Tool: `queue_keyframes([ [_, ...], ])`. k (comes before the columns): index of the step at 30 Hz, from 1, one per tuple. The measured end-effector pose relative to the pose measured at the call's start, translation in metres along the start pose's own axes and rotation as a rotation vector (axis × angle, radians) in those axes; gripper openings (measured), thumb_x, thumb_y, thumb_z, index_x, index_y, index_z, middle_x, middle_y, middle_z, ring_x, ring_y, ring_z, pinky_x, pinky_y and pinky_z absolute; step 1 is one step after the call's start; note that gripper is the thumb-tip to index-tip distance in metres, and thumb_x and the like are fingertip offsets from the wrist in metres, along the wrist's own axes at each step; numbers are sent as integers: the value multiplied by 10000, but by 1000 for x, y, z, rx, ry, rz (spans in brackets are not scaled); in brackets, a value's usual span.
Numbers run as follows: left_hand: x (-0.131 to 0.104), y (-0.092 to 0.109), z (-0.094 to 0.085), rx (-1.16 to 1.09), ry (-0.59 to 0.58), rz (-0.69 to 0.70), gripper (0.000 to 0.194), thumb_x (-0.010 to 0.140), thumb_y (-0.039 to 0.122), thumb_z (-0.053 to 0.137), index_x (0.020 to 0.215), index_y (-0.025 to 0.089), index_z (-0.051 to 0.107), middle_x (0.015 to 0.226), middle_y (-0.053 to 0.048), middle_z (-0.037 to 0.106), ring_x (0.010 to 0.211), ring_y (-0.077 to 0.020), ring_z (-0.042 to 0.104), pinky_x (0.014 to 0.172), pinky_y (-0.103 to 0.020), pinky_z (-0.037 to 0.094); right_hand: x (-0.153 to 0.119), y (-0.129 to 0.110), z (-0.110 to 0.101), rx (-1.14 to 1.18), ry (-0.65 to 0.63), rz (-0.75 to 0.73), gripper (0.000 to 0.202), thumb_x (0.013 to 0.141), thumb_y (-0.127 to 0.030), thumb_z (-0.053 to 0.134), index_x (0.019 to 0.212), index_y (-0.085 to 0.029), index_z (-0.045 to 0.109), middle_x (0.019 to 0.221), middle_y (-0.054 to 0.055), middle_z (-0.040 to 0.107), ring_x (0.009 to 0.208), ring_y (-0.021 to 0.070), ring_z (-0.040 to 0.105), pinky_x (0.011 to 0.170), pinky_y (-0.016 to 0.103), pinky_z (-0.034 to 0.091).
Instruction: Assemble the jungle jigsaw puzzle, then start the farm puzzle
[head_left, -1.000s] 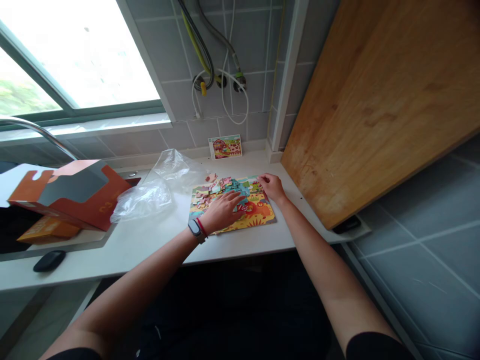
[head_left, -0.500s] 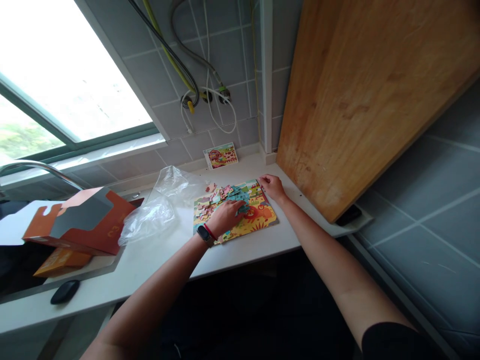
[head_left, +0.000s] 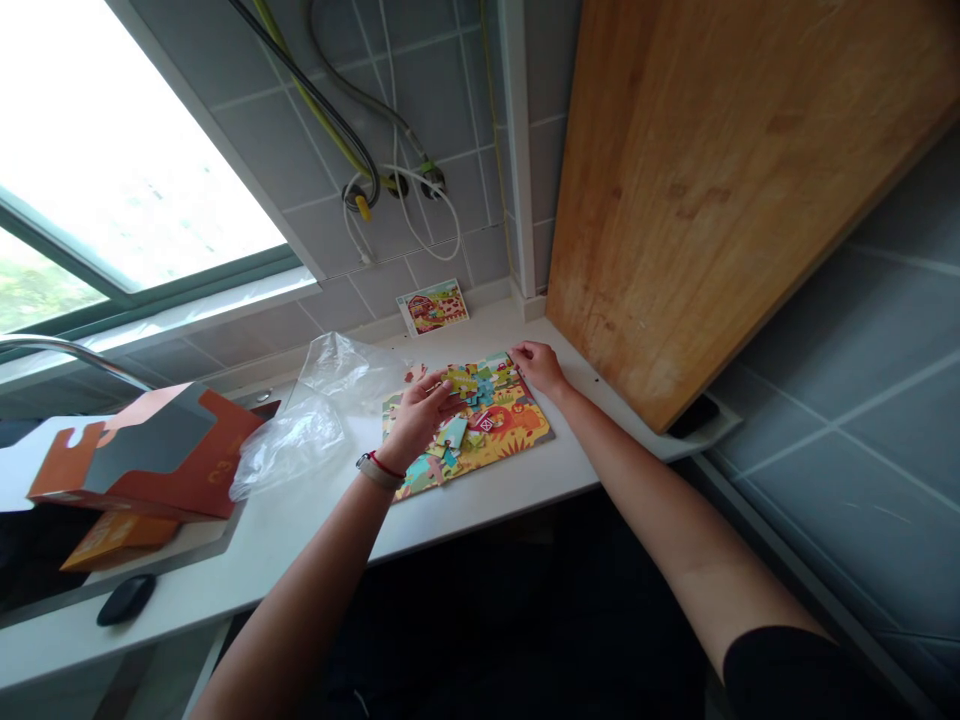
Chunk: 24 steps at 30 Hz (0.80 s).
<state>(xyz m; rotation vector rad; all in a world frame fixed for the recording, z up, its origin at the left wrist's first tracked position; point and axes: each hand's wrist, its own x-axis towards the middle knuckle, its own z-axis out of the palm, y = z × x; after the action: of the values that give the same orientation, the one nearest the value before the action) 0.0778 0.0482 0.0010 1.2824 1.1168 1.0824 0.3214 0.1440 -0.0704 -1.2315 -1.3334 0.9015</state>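
Note:
A colourful puzzle board (head_left: 510, 450) lies on the white counter, with many loose jigsaw pieces (head_left: 480, 385) heaped over its left and middle parts. My left hand (head_left: 420, 415) is over the board's left side, turned with the thumb up. Its fingers are closed at a puzzle piece (head_left: 459, 382) beside the heap; the grip is partly hidden. At the board's far right corner, my right hand (head_left: 541, 368) has thumb and fingertips pinched together. Whatever lies between those fingertips is too small to make out.
A picture card (head_left: 435, 307) leans against the back wall. Left of the board lie clear plastic bags (head_left: 300, 440), an open orange box (head_left: 187, 450) by the sink and a black oval case (head_left: 126, 600). A large wooden board (head_left: 720, 180) leans at the right.
My left hand has lifted from the pieces mid-board, moved left and rolled thumb up, uncovering pieces and the red circle. My right hand stays at the far corner. The view has shifted slightly.

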Motion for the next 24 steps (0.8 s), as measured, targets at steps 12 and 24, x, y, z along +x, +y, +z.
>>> queue_keyframes([
  [12, 0, 2, 10, 14, 27, -68, 532, 830, 461, 839, 1229, 171, 641, 876, -25, 749, 778, -158, 766, 824, -348, 666, -7, -18, -1, 175, -189, 37, 326, 796, -489, 696, 842, -170, 749, 723, 39, 740, 571, 142, 590, 520, 231, 445],
  [24, 38, 8, 25, 493, -142, 121, 342, 690, 330, 889, 975, 193, 757, 731, -14, 763, 652, -157, 658, 626, -248, 503, -23, -38, -7, 429, -627, 128, 547, 618, -371, 944, 1109, -197, 778, 813, -20, 724, 626, 92, 608, 516, 164, 455],
])
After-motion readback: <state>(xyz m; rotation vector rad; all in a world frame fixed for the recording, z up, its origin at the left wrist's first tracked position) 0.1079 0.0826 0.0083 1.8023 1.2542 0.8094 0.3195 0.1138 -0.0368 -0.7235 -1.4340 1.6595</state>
